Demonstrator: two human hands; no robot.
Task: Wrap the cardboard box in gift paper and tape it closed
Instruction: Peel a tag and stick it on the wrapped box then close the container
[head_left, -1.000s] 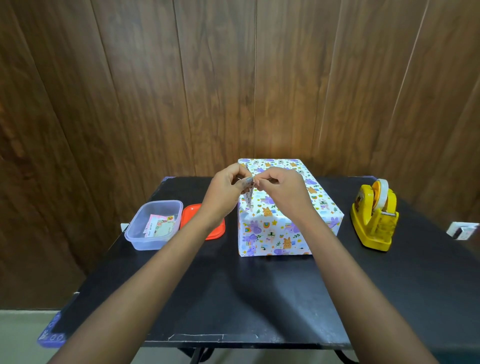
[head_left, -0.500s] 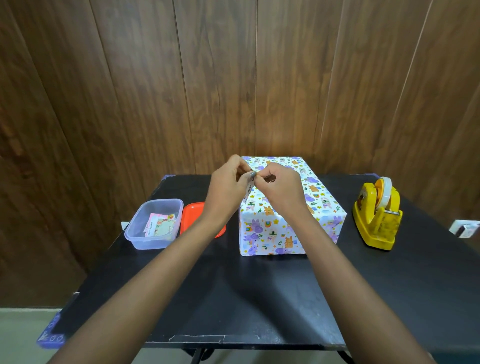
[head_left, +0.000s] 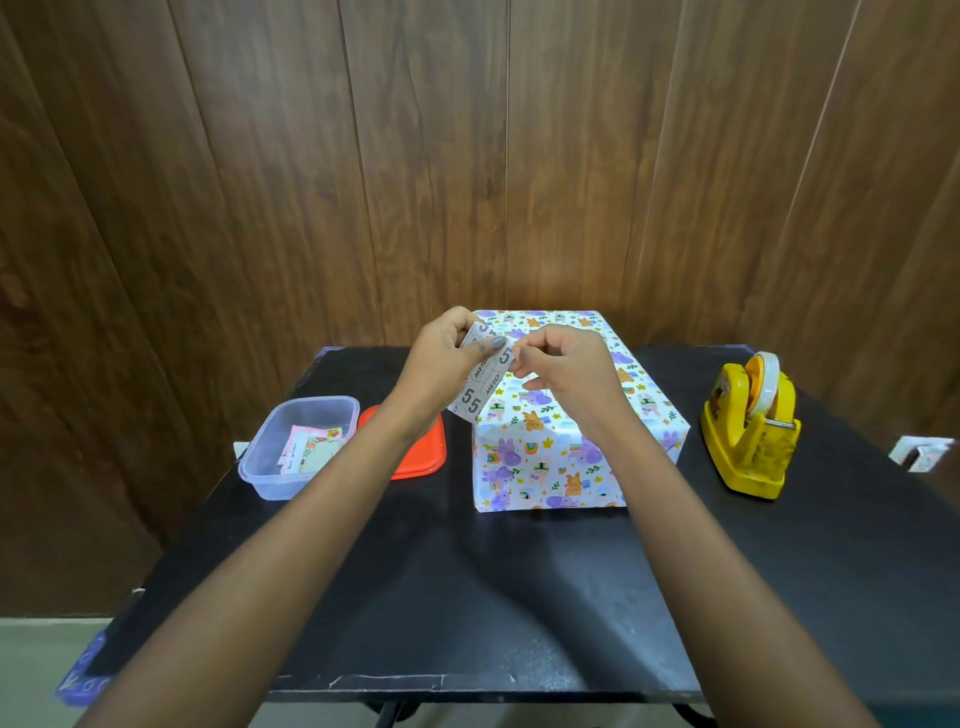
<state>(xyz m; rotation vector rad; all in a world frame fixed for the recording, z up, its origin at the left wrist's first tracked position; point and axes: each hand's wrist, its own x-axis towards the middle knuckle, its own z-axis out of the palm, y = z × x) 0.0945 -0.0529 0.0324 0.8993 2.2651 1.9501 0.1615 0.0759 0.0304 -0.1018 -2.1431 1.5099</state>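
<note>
Both hands are closed on one printed slip (head_left: 474, 399) raised above the near left corner of the wrapped box: the left hand (head_left: 445, 358) grips it with the thumb laid across its face and the fingers curled behind, and the right hand (head_left: 567, 370) pinches its upper right edge between thumb and forefinger, the other fingers tucked in. This white slip hangs at a slant and carries large figures "55" and the word "METO" in dark print. From the head camera, the only view, the cardboard box (head_left: 545, 457) stands on the black table (head_left: 519, 597), a little right of centre and towards the back. It is fully covered in white gift paper (head_left: 535, 473) printed with purple and orange animals, rainbows and stars, and its near end face shows folded flaps lying flat. Neither hand touches the box; the right wrist passes over its top. Left of the box, lying flat and partly hidden by the left forearm, is an orange lid (head_left: 423, 452), and just beside that stands a clear plastic tub (head_left: 270, 470) with a few small flowery cards (head_left: 311, 448) inside. Well apart on the right sits a yellow tape dispenser (head_left: 748, 447) carrying a roll of tape (head_left: 768, 382). Brown wooden panelling (head_left: 467, 156) fills the background behind the table.
</note>
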